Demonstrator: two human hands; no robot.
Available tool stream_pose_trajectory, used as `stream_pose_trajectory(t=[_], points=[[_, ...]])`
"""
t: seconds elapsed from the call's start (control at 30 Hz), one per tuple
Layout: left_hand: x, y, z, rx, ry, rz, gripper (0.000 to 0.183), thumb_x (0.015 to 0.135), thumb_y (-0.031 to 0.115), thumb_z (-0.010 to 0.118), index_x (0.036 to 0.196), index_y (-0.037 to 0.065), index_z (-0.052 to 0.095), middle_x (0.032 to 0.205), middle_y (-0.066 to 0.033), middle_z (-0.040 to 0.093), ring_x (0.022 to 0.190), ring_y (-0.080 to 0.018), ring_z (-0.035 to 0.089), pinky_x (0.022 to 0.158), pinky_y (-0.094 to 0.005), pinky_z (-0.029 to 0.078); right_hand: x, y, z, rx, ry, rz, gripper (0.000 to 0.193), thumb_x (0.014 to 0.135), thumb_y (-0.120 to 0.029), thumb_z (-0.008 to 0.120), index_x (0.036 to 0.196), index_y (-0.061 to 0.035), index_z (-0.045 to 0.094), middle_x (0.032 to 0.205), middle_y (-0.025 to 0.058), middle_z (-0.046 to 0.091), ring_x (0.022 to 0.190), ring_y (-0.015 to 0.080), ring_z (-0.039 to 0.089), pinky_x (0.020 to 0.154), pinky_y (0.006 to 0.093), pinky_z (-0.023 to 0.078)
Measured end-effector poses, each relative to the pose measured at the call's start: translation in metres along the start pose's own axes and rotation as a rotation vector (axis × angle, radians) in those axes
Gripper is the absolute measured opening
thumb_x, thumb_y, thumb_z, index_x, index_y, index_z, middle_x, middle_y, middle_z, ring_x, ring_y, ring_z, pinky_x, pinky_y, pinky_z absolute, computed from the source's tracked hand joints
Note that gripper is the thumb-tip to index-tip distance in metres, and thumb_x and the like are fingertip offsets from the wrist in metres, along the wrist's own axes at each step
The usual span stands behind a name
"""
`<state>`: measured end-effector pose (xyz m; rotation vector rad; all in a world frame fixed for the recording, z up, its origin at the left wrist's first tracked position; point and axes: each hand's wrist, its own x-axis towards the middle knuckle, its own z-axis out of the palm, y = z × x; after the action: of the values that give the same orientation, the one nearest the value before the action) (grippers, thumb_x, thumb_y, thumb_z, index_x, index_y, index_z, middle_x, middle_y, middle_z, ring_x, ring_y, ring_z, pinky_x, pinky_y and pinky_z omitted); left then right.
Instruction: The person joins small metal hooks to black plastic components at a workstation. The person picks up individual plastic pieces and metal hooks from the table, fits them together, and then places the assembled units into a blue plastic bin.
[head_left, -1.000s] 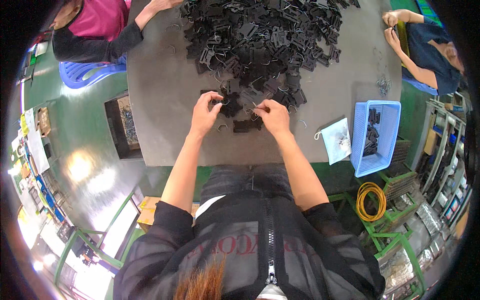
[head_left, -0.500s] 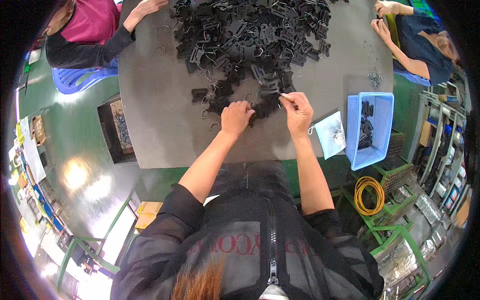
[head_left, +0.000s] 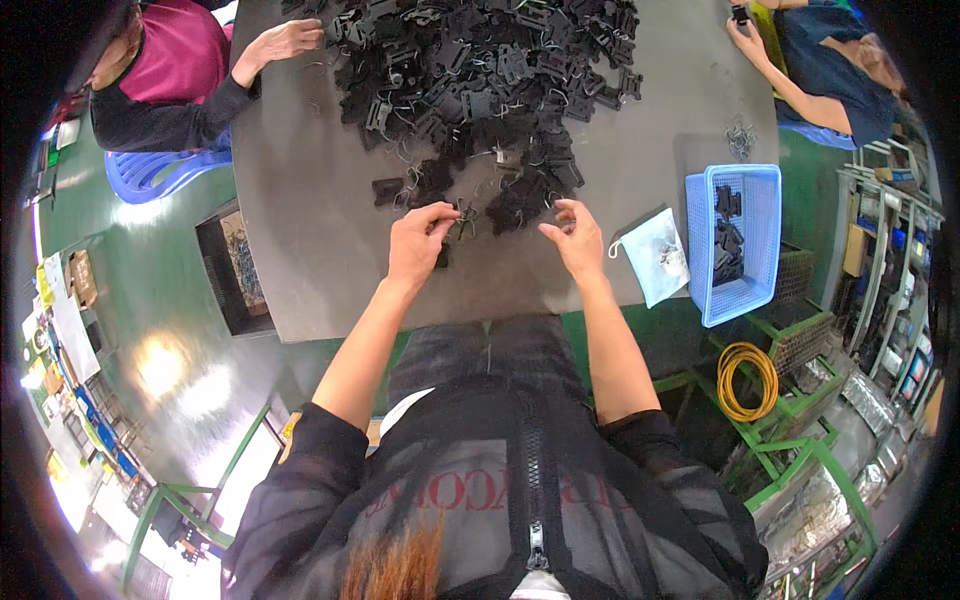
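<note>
My left hand [head_left: 415, 240] is closed in a pinch at the near side of a heap of black plastic buckle-like parts [head_left: 480, 80]. A small bent wire hook [head_left: 464, 214] shows right at its fingertips, and more such hooks lie around it. To the right, my right hand [head_left: 576, 242] has its thumb and forefinger apart, with nothing clearly seen between them. Its fingertips are beside a small cluster of black parts [head_left: 515, 205] at the near edge of the heap. One black part [head_left: 387, 190] lies apart on the left, and another is partly hidden by my left hand.
On the right of the grey table [head_left: 320, 270] stand a blue plastic basket [head_left: 735, 300] holding black parts and a pale pouch [head_left: 655, 260]. Wire hooks [head_left: 739, 138] are piled beyond. Co-workers' hands [head_left: 285, 42] are at the left and right sides. A yellow hose coil [head_left: 747, 383] hangs below right.
My left hand has moved left, away from the cluster of black parts. My right hand has drawn slightly left and nearer, its fingers parting. The blurred black part by it is no longer in motion.
</note>
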<state>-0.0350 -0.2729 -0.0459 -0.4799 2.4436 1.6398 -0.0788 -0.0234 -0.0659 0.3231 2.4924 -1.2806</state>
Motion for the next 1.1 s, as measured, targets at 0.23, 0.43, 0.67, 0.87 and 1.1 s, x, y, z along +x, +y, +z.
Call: stream_pose_trajectory(t=[0.23,0.43,0.67,0.87,1.1], points=[[-0.001,0.007,0.011,-0.609,0.087,-0.165,0.021,0.08,0.006,0.065,0.101,0.004,0.068,0.112,-0.0063,0.061,0.102,-0.0139,0.057,0.086,-0.026,0.045,0.019,0.01,0.026,0.037,0.204,0.119,0.024,0.076,-0.025,0.069,0.083,-0.0028,0.064,0.073,0.0063,0.065,0.068,0.0187,0.061,0.068,0.0314,0.047],[0.013,-0.008,0.03,0.133,0.148,0.063,0.034,0.074,0.012,0.067,0.108,0.007,0.063,0.112,-0.0099,0.059,0.105,-0.0255,0.055,0.091,-0.0349,0.043,0.01,-0.03,-0.003,0.121,0.302,-0.193,0.014,0.079,-0.016,0.067,0.082,-0.0021,0.064,0.075,0.0067,0.064,0.065,0.0163,0.059,0.064,0.0301,0.047],[0.035,0.009,0.066,0.35,0.109,0.131,0.023,0.078,0.015,0.065,0.1,0.009,0.063,0.102,-0.0084,0.06,0.099,-0.0285,0.054,0.086,-0.0378,0.044,0.024,-0.052,-0.025,-0.02,0.168,-0.117,0.029,0.076,-0.014,0.07,0.1,-0.0038,0.058,0.068,0.0062,0.063,0.062,0.0172,0.058,0.062,0.0325,0.046],[0.054,0.008,0.075,0.481,0.183,0.159,0.021,0.077,0.016,0.067,0.097,0.012,0.062,0.096,-0.0042,0.059,0.095,-0.0258,0.055,0.079,-0.039,0.045,0.039,-0.016,-0.034,0.625,-0.057,0.542,0.03,0.078,-0.01,0.07,0.104,-0.0065,0.056,0.076,0.0036,0.062,0.054,0.007,0.049,0.043,0.0177,0.033],[0.078,0.012,0.07,0.591,0.229,0.157,0.016,0.078,0.018,0.067,0.09,0.012,0.06,0.089,-0.0026,0.058,0.09,-0.0239,0.056,0.073,-0.0404,0.044,0.029,-0.009,-0.026,0.251,-0.418,0.545,0.02,0.08,-0.013,0.069,0.097,-0.0099,0.059,0.069,0.0015,0.059,0.057,0.0122,0.058,0.046,0.025,0.041]])
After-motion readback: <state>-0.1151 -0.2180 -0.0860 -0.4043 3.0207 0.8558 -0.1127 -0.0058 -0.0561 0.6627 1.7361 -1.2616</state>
